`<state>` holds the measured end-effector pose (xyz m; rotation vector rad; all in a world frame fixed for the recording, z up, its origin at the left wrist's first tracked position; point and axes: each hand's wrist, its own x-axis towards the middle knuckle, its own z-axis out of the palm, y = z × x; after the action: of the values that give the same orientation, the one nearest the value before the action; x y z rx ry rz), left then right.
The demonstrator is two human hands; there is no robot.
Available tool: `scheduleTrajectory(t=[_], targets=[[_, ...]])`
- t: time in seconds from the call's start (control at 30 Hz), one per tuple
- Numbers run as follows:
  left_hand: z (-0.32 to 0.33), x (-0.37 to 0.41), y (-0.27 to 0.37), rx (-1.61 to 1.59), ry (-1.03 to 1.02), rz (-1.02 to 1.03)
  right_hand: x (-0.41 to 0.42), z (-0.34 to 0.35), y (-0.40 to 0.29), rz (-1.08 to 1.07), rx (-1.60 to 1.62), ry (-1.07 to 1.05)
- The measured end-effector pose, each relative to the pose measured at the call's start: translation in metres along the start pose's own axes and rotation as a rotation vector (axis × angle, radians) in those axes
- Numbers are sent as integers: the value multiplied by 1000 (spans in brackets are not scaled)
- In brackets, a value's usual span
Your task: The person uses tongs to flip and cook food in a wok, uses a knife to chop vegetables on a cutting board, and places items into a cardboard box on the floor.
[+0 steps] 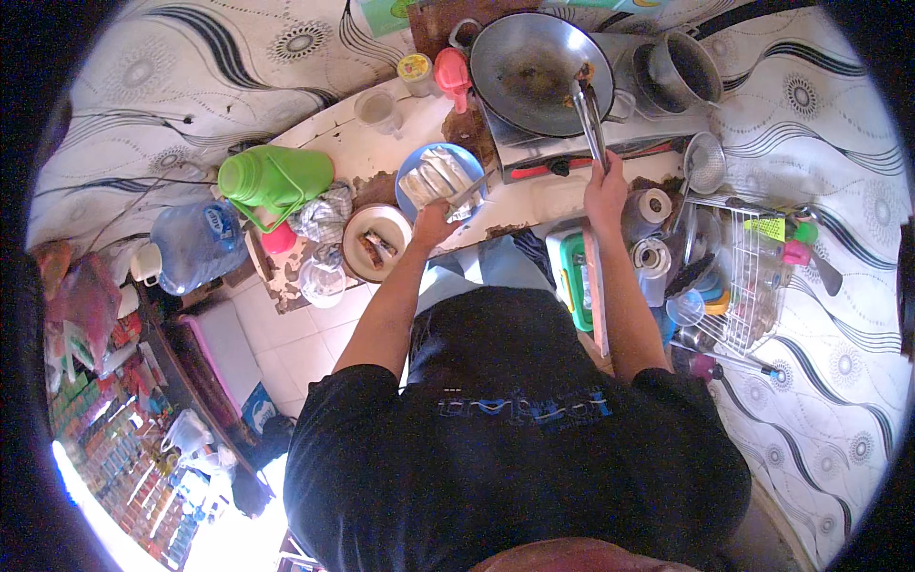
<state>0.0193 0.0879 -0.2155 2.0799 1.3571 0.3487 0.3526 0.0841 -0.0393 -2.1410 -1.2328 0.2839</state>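
My right hand [606,191] grips metal tongs [590,118] that reach into a dark wok [525,79] on the gas stove [550,154]. A small browned piece of food [585,71] is at the tips of the tongs, over the right side of the wok. Over the front of a blue plate [409,166], my left hand [434,225] holds what looks like a knife [472,187], its blade angled to the upper right. Several pale wrapped strips [437,174] lie on that plate. Beside my left wrist, a brown-rimmed bowl [355,261] contains browned food pieces [373,249].
A metal pot [683,71] stands on the right burner. A pink dipper [452,71], a glass mug [377,111] and a green thermos jug [275,175] sit along the worn table [332,136]. At right are steel flasks [647,207] and a white wire dish rack [743,286].
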Motion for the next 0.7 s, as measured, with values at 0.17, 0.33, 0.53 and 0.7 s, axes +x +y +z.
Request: scheduleTrajectory(t=[0.17,0.33,0.53,0.7], targets=[[17,15,1,-19,-45,-21,4,-3,-1,10,23,-16],[9,24,16,73,-206,-165,9,-4,-2,-9,44,-8],[-4,30,22,89,-223,-150,14,-2,-5,5,25,-2],[4,26,6,97,-136,-81,14,-3,-14,33,52,-17]])
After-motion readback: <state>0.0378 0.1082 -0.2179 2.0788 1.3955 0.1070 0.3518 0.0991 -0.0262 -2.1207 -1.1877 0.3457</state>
